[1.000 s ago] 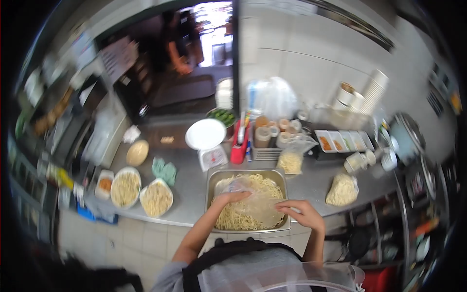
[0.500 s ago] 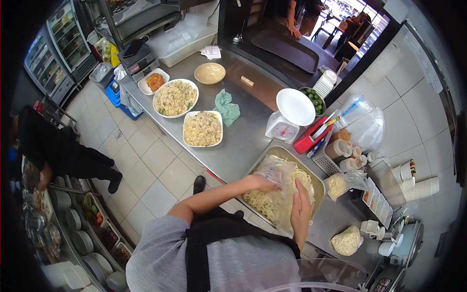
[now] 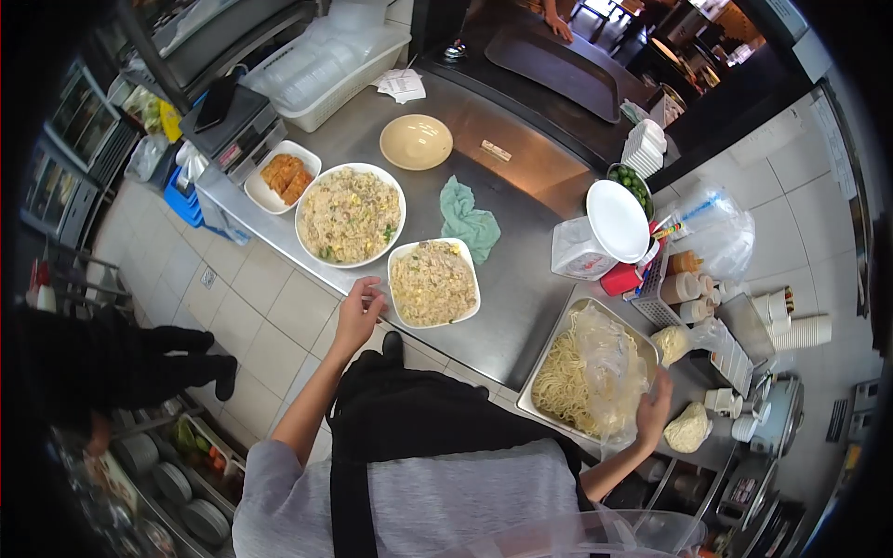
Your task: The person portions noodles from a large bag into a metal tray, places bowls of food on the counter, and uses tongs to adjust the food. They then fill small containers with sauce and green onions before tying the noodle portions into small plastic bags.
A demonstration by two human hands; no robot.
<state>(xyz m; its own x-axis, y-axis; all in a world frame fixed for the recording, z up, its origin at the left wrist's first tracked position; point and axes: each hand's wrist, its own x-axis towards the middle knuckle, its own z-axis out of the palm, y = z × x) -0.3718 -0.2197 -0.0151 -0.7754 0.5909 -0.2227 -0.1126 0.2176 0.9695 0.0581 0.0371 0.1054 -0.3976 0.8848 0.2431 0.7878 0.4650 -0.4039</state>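
Observation:
My left hand (image 3: 360, 314) hovers at the front edge of the steel counter, fingers apart and slightly bent, holding nothing. Right beside it stands a square white bowl of fried rice (image 3: 433, 285), and a larger round bowl of fried rice (image 3: 350, 216) is just beyond. My right hand (image 3: 654, 407) is at the right rim of a metal tray (image 3: 526, 398), its fingers loosely spread. Pale noodles (image 3: 567, 377) fill the tray's left part. A crumpled clear plastic bag (image 3: 609, 358) lies over their right part, close to my right fingers.
On the counter are a fried cutlet in a white dish (image 3: 285, 179), a beige bowl (image 3: 416, 142), a green cloth (image 3: 469, 219) and a kitchen scale (image 3: 595, 244). Bagged noodles (image 3: 688, 427) sit right of the tray. Another person's legs (image 3: 177, 358) show at left.
My left hand has come off the plastic bag over the noodles and swung left to the rice bowls. The bag stays in the tray. My right hand has shifted to the tray's right rim.

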